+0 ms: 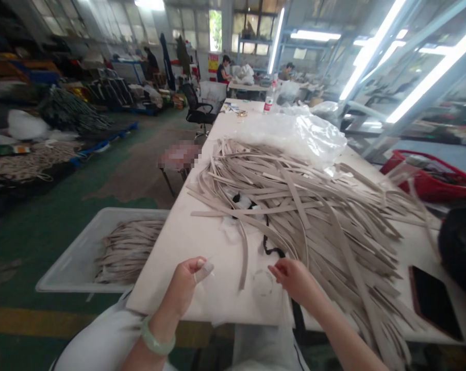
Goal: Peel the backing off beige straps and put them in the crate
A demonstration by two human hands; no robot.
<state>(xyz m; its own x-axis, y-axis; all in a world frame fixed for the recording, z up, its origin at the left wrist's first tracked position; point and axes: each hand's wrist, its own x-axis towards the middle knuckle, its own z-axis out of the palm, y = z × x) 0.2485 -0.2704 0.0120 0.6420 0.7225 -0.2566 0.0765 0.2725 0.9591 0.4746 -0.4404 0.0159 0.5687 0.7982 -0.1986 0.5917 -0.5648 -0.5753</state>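
Note:
A thin clear plastic bag [263,304] with a printed ring on it spans the space between my hands at the table's near edge, its lower part hanging over the edge. My left hand [186,281], with a pale green bangle at the wrist, pinches a greyish, see-through fold of the bag between thumb and fingers. Opposite it, my right hand [295,281] is closed in a pinch at the bag's other side; its fingertips partly hide the film there. Just beyond lies a large pile of flat beige straps [271,190], with a black strip [271,247] among them.
The white table [171,252] also bears a heap of clear plastic [306,134], a bottle [269,98], a phone [436,301] and a red bag [430,178]. A white bin [68,263] of bundled straps stands left, near a stool [179,157] and chair [198,108]. People sit farther back.

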